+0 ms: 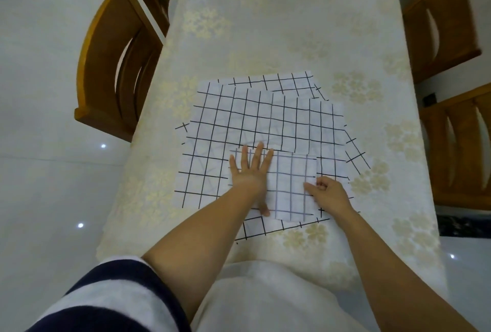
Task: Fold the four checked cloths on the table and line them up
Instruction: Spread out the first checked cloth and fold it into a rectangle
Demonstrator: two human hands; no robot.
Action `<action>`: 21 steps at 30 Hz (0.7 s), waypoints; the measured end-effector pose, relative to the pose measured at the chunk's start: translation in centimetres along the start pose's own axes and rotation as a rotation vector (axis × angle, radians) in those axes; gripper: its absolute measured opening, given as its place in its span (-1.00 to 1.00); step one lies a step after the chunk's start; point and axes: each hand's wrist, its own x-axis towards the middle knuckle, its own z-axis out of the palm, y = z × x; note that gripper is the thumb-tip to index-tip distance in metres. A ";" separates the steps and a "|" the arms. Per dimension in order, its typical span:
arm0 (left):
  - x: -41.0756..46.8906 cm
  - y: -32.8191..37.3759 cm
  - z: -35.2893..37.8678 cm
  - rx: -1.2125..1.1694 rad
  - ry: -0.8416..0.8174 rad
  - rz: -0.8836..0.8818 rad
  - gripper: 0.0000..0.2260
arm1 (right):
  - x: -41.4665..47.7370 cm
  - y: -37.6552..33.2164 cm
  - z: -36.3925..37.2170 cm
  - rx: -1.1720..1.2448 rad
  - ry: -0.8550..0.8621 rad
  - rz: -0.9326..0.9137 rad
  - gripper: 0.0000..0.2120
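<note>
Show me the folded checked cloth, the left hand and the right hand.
folded checked cloth (289, 185), head view, its bare middle.
left hand (248, 174), head view, back of hand.
right hand (329, 194), head view, back of hand.

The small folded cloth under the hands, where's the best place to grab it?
Probably best to pinch its right edge, coming from the right, as the right hand does. The small folded cloth lies flat on the spread cloths, so only its edges give a hold, and the left hand presses flat on its left part.
</note>
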 end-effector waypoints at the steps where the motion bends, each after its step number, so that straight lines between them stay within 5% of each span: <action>1: 0.0 0.0 0.0 0.000 0.003 0.000 0.48 | -0.1 -0.1 0.1 -0.011 0.030 -0.017 -0.75; 6: -0.2 -0.2 0.0 -0.010 0.003 0.008 0.48 | -1.8 -2.6 -0.2 -0.055 0.081 -0.173 -0.63; 15: -0.5 -0.4 0.3 -0.080 0.135 0.098 0.45 | -4.5 -6.4 1.7 -0.233 0.083 -0.402 -0.75; 18: -1.8 -2.3 0.6 -0.245 0.355 0.229 0.28 | -5.1 -7.9 3.3 -0.294 0.077 -0.449 -0.73; 21: -3.0 -5.3 1.6 -0.665 0.548 0.244 -0.14 | -5.8 -9.5 5.4 -0.257 -0.030 -0.458 -0.80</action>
